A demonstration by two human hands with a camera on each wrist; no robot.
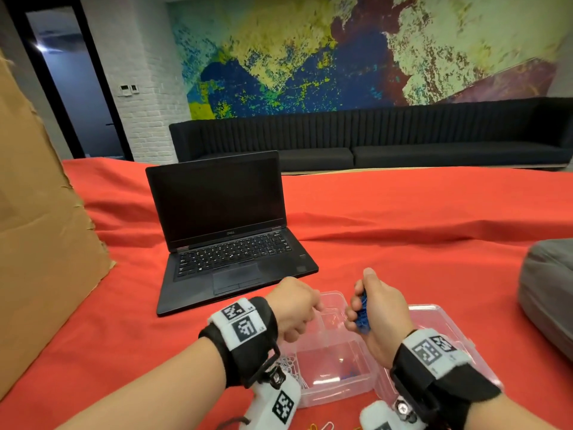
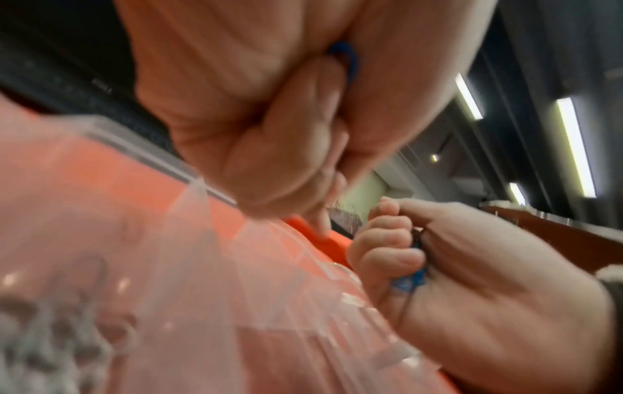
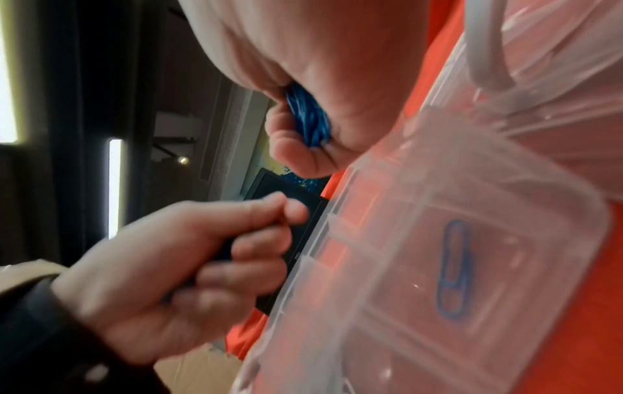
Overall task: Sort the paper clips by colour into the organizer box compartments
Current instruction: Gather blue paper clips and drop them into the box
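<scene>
A clear organizer box (image 1: 338, 395) lies on the red cloth, its lid (image 1: 440, 321) folded open to the right. Above its far compartments my right hand (image 1: 369, 308) grips a bunch of blue paper clips (image 1: 362, 313), also seen in the right wrist view (image 3: 308, 120). My left hand (image 1: 294, 308) hovers just left of it, fingers curled, pinching a single blue clip (image 2: 347, 61). Another blue clip (image 3: 453, 269) lies alone in a near compartment. Pale clips (image 1: 290, 364) fill a left compartment, half hidden by my wrist.
An open black laptop (image 1: 229, 237) sits just beyond the box. A cardboard sheet (image 1: 40, 243) stands at the left and a grey cushion (image 1: 545, 290) at the right. A few loose clips (image 1: 324, 426) lie on the cloth at the near edge.
</scene>
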